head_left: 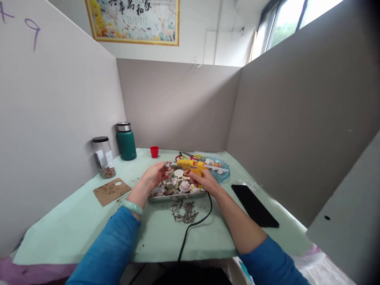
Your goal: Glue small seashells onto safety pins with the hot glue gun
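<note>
My right hand (204, 180) is wrapped round the handle of a yellow hot glue gun (191, 164), whose nozzle points left. A white glue stick (215, 168) sticks out of its back end. My left hand (156, 174) pinches a small greyish piece (167, 164) close to the nozzle; its exact kind is too small to make out. Below both hands stands a metal tray (175, 197) full of mixed seashells (184, 186). In front of the tray lies a pile of small metal clips (184, 212).
Left on the green cloth (89, 221) are a brown board (111, 191), a lidded jar (103, 158), a green bottle (126, 144) and a red cup (154, 152). A blue dish (227, 174) with shells, pliers (190, 155) and a black slab (255, 206) lie rightward. The black cord (190, 227) crosses the front.
</note>
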Demonstrator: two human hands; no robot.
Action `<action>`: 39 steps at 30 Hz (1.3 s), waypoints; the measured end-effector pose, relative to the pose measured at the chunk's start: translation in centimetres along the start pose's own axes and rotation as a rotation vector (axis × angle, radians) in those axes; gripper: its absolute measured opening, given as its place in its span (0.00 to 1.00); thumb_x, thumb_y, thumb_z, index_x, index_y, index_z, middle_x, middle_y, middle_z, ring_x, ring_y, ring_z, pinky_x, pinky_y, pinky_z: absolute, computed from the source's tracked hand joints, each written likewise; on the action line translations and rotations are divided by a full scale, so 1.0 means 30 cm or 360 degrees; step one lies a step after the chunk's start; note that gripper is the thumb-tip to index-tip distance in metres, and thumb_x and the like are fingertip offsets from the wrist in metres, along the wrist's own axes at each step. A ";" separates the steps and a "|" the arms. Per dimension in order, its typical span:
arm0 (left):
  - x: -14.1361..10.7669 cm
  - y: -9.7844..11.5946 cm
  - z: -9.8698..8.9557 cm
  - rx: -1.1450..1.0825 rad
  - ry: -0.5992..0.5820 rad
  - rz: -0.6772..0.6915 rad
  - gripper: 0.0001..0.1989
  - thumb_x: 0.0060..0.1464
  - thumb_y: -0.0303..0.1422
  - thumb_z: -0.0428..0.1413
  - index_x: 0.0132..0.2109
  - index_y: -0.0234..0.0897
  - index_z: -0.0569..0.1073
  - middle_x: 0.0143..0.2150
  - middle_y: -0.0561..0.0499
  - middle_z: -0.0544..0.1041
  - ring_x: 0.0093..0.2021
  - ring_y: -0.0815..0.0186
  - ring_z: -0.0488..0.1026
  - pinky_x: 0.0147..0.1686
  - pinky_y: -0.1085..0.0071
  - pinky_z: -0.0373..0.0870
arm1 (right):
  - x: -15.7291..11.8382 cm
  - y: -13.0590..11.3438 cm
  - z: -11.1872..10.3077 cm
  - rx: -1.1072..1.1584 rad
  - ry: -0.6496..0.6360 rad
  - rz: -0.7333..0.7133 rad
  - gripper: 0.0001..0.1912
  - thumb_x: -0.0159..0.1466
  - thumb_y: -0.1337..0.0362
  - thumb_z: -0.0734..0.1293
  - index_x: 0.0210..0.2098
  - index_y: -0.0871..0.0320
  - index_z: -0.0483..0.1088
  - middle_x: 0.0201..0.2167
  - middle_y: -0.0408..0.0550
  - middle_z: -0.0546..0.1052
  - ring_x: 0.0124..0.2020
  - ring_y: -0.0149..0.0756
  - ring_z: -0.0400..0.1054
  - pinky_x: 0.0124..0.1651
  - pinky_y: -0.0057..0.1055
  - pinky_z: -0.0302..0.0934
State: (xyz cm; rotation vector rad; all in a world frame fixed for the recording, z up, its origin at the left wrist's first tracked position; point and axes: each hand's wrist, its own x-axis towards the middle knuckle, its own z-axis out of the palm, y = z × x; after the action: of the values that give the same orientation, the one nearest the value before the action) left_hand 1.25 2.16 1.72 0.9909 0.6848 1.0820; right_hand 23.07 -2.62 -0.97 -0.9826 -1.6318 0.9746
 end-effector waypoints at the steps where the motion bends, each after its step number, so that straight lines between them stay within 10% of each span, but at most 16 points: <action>1: 0.002 0.000 -0.002 -0.0014 -0.0011 -0.0016 0.10 0.58 0.29 0.48 0.42 0.28 0.71 0.23 0.50 0.71 0.17 0.73 0.64 0.20 0.73 0.68 | -0.002 -0.002 -0.001 0.0008 -0.0016 -0.0002 0.22 0.58 0.48 0.64 0.38 0.62 0.70 0.18 0.39 0.65 0.19 0.27 0.57 0.24 0.26 0.53; 8: 0.017 -0.006 -0.013 0.0033 0.0099 -0.0031 0.10 0.58 0.35 0.47 0.37 0.34 0.69 0.21 0.55 0.65 0.14 0.73 0.59 0.16 0.76 0.62 | -0.002 -0.001 0.002 -0.0048 0.0027 -0.0003 0.21 0.57 0.47 0.64 0.26 0.61 0.70 0.17 0.41 0.66 0.18 0.26 0.57 0.23 0.25 0.53; 14: 0.020 -0.042 -0.016 0.0792 0.0113 0.0082 0.12 0.48 0.40 0.58 0.32 0.36 0.69 0.21 0.55 0.67 0.15 0.72 0.60 0.17 0.75 0.60 | 0.007 0.002 0.005 0.0030 0.0063 0.0017 0.21 0.57 0.47 0.65 0.26 0.61 0.68 0.17 0.41 0.66 0.18 0.26 0.58 0.23 0.25 0.53; 18: 0.033 -0.079 -0.038 0.1737 0.0136 0.0446 0.08 0.36 0.29 0.64 0.27 0.38 0.73 0.20 0.52 0.68 0.25 0.62 0.69 0.27 0.72 0.62 | 0.011 0.010 0.003 0.0083 0.0099 0.0051 0.21 0.56 0.47 0.66 0.26 0.61 0.68 0.18 0.41 0.67 0.18 0.26 0.58 0.22 0.25 0.53; 23: 0.023 -0.101 -0.028 0.2020 0.0140 0.0759 0.08 0.38 0.26 0.62 0.30 0.41 0.76 0.40 0.43 0.73 0.45 0.51 0.69 0.44 0.65 0.61 | 0.012 0.004 0.004 0.0150 0.0163 0.0016 0.21 0.56 0.47 0.65 0.26 0.60 0.68 0.17 0.40 0.66 0.17 0.25 0.57 0.21 0.25 0.52; 31: 0.041 -0.095 0.144 0.2531 -0.1141 0.0773 0.15 0.44 0.27 0.58 0.40 0.50 0.78 0.51 0.47 0.72 0.55 0.52 0.62 0.55 0.61 0.52 | 0.021 0.004 0.002 0.0360 0.0323 -0.0018 0.20 0.55 0.46 0.66 0.30 0.59 0.70 0.17 0.40 0.66 0.16 0.26 0.56 0.21 0.26 0.52; 39: 0.172 -0.053 0.084 0.3188 -0.1016 0.0791 0.20 0.46 0.25 0.54 0.46 0.49 0.76 0.54 0.50 0.72 0.50 0.60 0.68 0.50 0.68 0.59 | 0.018 -0.007 0.002 0.0340 0.0342 -0.0013 0.20 0.55 0.47 0.66 0.29 0.60 0.71 0.16 0.40 0.68 0.15 0.24 0.57 0.22 0.25 0.54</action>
State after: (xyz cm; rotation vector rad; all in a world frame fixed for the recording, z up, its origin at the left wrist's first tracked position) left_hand 5.80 6.00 1.37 3.1314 0.8804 0.0065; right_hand 22.86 -2.19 -0.63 -0.9008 -1.3240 0.9795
